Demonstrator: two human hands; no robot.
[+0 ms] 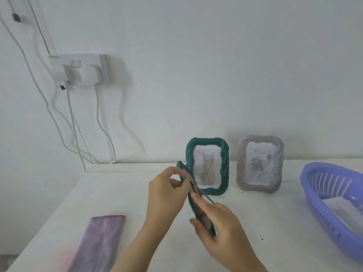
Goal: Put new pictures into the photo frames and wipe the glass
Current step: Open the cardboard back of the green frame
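I hold a dark teal photo frame [193,208] edge-on above the table, between both hands. My left hand [167,193] pinches its upper end. My right hand [220,222] grips its lower end, and a thin grey flat part sticks out along the frame's side. A second teal frame [224,154] stands upright behind, with a pale picture inside. A grey frame [241,154] stands to its right, holding a picture with a small flower. A folded purple-pink cloth [100,242] lies at the front left of the table.
A purple plastic basket [314,185] with something white inside sits at the right edge. The table is white [127,193] and butts against a white wall. A socket with plugs [78,69] and hanging white cables is on the wall at the left.
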